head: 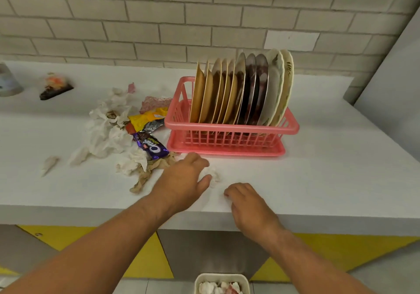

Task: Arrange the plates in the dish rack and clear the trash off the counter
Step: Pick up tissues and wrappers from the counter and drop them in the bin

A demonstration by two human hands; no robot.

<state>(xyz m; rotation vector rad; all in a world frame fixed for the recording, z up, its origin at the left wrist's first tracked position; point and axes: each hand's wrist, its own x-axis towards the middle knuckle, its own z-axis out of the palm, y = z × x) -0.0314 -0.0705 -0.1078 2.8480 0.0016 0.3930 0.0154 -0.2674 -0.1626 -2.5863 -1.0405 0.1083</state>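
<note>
On the counter point(318, 168) the dish rack point(229, 132) holds the plates point(241, 89) upright, and the trash pile point(127, 134) lies left of the rack. Just in front of the rack, a crumpled tissue point(214, 175) sits beside the thumb of the spread left hand point(185, 176), the nearer one. The right hand point(247, 205) is curled, and I cannot tell whether it holds anything.

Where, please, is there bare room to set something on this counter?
Bare: the counter right of the dish rack up to the side wall, and its front-left corner. Crowded: the trash pile left of the rack; the left hand and right hand before it.
</note>
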